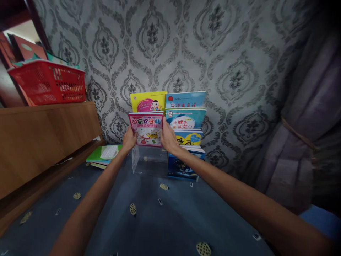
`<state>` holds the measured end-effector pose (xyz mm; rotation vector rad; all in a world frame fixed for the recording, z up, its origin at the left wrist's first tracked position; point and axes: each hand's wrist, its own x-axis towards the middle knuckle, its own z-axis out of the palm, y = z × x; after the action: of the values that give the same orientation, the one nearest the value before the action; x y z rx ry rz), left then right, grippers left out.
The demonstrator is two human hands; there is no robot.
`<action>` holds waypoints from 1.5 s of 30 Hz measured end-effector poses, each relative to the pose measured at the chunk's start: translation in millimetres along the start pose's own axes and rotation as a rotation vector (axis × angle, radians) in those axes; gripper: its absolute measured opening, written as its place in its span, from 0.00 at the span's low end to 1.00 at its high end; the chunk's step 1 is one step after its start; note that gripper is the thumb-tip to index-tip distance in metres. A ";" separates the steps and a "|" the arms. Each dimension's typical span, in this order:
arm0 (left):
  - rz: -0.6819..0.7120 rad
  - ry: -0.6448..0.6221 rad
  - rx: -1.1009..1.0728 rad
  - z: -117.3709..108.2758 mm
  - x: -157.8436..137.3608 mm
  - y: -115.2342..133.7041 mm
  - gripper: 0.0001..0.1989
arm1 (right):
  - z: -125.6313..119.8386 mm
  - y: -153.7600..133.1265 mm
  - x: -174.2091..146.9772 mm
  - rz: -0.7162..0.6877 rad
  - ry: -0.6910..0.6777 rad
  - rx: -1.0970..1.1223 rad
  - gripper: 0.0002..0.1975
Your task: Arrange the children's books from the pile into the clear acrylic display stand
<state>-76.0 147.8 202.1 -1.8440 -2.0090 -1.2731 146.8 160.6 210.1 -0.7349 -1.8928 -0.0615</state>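
Note:
Between both hands I grip a pink picture book [147, 132] upright by its side edges. My left hand [129, 138] is closed on its left edge, and my right hand [168, 136] on its right edge. Behind it a yellow book [148, 96] stands in the upper left part of a clear tiered book rack [150, 160]. The rack's right side holds a light blue book [185, 99], a teal book [188, 117], a blue and yellow book [190, 137] and a dark blue book [183, 166], stacked in rising rows. The pink book's lower edge is near the rack's left front tiers; contact is hard to tell.
A green-topped pile of books [102, 153] lies left of the rack on the dark patterned bedsheet [149, 220]. Further left, a red basket [50, 83] sits on a wooden headboard [50, 138]. Patterned wallpaper rises behind, and a tied curtain [290, 156] hangs at the right.

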 end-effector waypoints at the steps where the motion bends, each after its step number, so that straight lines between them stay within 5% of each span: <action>1: -0.001 -0.004 0.009 -0.1 0.6 1.2 0.13 | 0.7 0.9 -0.2 0.010 -0.007 -0.009 0.35; 19: 0.015 0.019 0.071 5.7 22.2 3.4 0.07 | 8.9 13.6 -16.6 -0.017 -0.051 -0.064 0.29; 45: 0.011 0.022 0.128 1.3 28.3 14.8 0.14 | -6.0 -6.8 -26.1 -0.150 -0.214 -0.072 0.23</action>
<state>-69.4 168.5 225.5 -1.7734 -2.0156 -1.1283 154.9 140.8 192.6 -0.6677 -2.1584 -0.1515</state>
